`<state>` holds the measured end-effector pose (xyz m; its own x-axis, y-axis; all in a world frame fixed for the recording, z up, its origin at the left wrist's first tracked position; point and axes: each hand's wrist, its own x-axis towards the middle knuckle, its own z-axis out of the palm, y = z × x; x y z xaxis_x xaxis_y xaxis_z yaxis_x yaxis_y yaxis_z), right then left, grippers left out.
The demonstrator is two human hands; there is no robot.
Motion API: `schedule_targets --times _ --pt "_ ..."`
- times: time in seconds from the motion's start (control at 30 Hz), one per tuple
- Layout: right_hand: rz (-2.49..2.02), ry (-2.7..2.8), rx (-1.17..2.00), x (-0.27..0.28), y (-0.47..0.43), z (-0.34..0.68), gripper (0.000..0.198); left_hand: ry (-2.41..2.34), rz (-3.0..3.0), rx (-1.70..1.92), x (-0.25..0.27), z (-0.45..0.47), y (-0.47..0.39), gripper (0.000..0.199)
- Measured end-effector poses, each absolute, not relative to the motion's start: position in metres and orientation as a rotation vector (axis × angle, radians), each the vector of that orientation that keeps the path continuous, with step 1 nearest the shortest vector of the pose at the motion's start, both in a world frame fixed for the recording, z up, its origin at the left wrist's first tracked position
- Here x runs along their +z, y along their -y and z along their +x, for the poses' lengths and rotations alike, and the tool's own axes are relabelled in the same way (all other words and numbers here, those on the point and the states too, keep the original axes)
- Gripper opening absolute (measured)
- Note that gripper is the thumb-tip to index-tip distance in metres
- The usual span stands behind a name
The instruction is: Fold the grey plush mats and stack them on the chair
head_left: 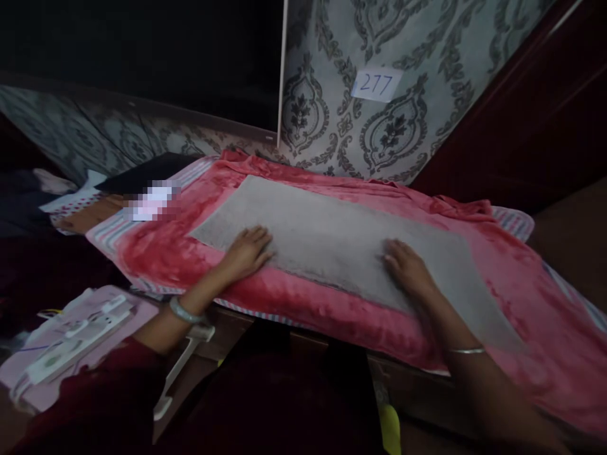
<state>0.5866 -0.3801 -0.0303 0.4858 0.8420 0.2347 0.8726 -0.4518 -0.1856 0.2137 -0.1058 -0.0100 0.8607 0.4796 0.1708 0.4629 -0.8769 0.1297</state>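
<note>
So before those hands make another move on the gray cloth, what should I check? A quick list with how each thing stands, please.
1. Gray cloth spread out rather than bundled: ok.
2. Left hand at the cloth's near edge, grip open, palm down: ok.
3. Right hand pressing firmly on the cloth: cannot tell; it is over the cloth, but blurred.
4. Red blanket smooth all over: not ok; it is bunched along the wall side.
5. Pixelated bright item clear of the cloth: ok; it lies apart, toward the left end. What it is: cannot tell.
</note>
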Motion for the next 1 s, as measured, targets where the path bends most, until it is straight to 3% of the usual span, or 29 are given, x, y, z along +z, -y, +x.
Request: schedule_targets --times 0.17,0.33,0.77,1.0 --pt "-1.982 2.060 0.070 -0.017 0.267 0.486 0.058 -0.495 2.995 0.358 -0.028 0.213 0.142 0.058" --pt "-1.927 2.332 0.262 -0.008 0.191 0.446 0.055 -0.499 2.977 0.401 -0.033 0.210 0.148 0.056" --pt "-2.370 2.074 0.104 -0.015 0.070 0.546 0.061 -0.509 2.862 0.361 -0.027 0.206 0.153 0.053" --pt "-2.364 2.118 0.109 0.007 0.070 0.506 0.061 -0.439 2.895 0.424 -0.022 0.197 0.139 0.049"
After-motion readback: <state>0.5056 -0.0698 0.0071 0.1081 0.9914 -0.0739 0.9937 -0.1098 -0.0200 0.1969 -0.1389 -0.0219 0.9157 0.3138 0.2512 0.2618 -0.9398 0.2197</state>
